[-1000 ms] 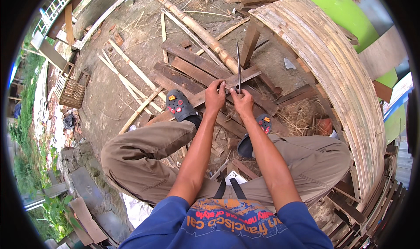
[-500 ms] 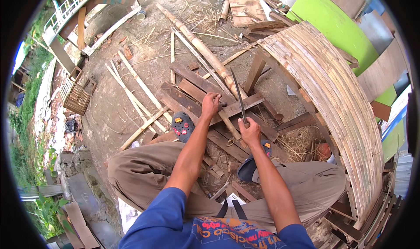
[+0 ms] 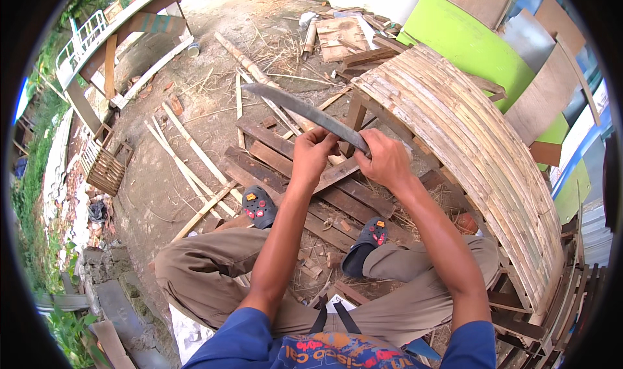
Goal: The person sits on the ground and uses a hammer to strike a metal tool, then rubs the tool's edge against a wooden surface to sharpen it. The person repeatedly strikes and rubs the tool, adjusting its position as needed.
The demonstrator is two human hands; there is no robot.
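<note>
Sitting low on bare dirt ground (image 3: 195,109), legs in khaki trousers (image 3: 214,271) spread out, grey clogs (image 3: 259,207) planted among dark wooden planks (image 3: 272,158) lying flat and crossed. Curving along the right: a large arched panel of bamboo slats (image 3: 467,135), with a bright green board (image 3: 467,41) behind it. Lying further off on the ground: a long bamboo pole (image 3: 250,61), several thin pale split strips (image 3: 188,151), and a small slatted crate (image 3: 107,171) near the left rim. Held up between both hands, above the planks and in front of the knees: a long grey machete blade (image 3: 305,112), slanting from upper left down to lower right, tip pointing up-left and well clear of either hand, lower end disappearing into the fists. Left hand (image 3: 313,151) closed just under the blade's lower stretch, fingers curled tight in a firm grip; whether pinching a thin strip against the metal or the blade itself, cannot tell, since the fingers hide it. Right hand (image 3: 387,161) just beside it to the right, fist pressed together around the handle end of the blade, knuckles up, handle itself hidden inside the grip. Hands nearly touching each other, most of the blade reaching out beyond the left one.
</note>
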